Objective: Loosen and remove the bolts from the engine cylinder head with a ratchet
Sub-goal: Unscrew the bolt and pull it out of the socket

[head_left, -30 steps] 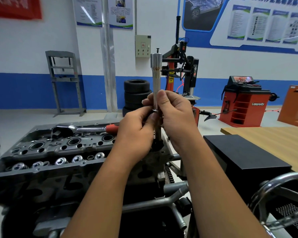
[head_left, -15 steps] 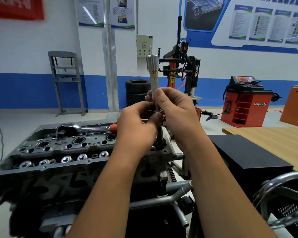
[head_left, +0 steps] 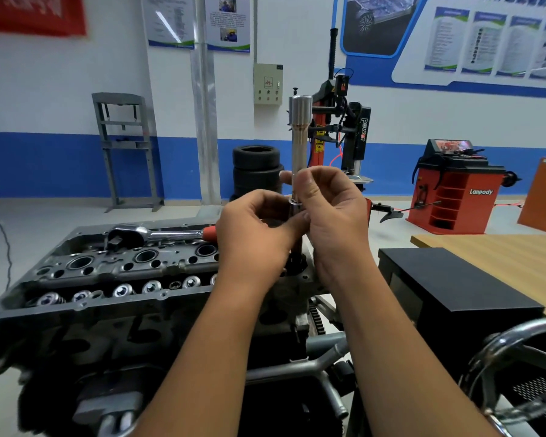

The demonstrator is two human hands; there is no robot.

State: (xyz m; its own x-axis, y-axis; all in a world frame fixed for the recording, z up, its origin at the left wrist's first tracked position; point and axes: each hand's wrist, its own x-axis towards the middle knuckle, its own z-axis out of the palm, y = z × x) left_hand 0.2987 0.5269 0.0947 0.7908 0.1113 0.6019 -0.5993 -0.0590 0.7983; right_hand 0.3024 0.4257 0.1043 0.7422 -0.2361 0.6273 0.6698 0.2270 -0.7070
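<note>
At the centre of the frame, a long silver metal socket extension (head_left: pixel 300 143) stands upright over the right end of the dark grey engine cylinder head (head_left: pixel 114 272). The right hand (head_left: pixel 334 212) pinches its shaft; the left hand (head_left: pixel 259 234) curls its fingers around the dark bolt (head_left: pixel 297 244) below. Left of centre, the chrome, red-handled ratchet (head_left: pixel 158 234) lies on the head.
</note>
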